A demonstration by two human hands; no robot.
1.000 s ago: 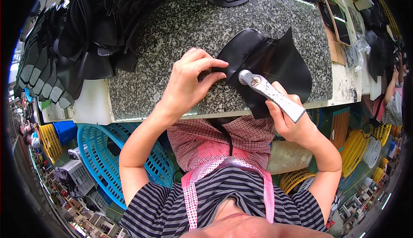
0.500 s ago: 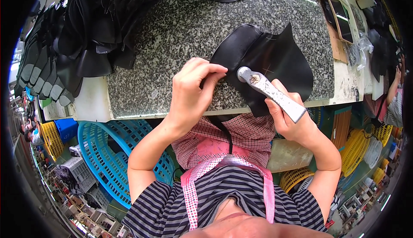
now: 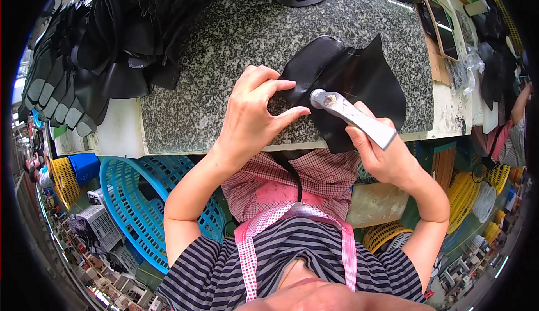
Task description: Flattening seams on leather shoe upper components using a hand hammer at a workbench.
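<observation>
Black curved leather piece (image 3: 359,80) (speckled granite slab (image 3: 224,58))

The tabletop (image 3: 224,47) is speckled grey-and-black granite with a pale off-white edge. The curved leather piece (image 3: 359,72) lying on it is plain matte black, and the stacked pieces (image 3: 129,35) at the far left of the slab are black too, some with grey-green tips. The tool (image 3: 351,115) has a dull silver-grey metal head and handle. The apron (image 3: 303,182) is a pink-and-white small check with pink straps; the shirt (image 3: 292,266) has black and grey horizontal stripes. The plastic basket (image 3: 135,210) below is bright turquoise, and the baskets (image 3: 62,179) beside it are yellow.
</observation>
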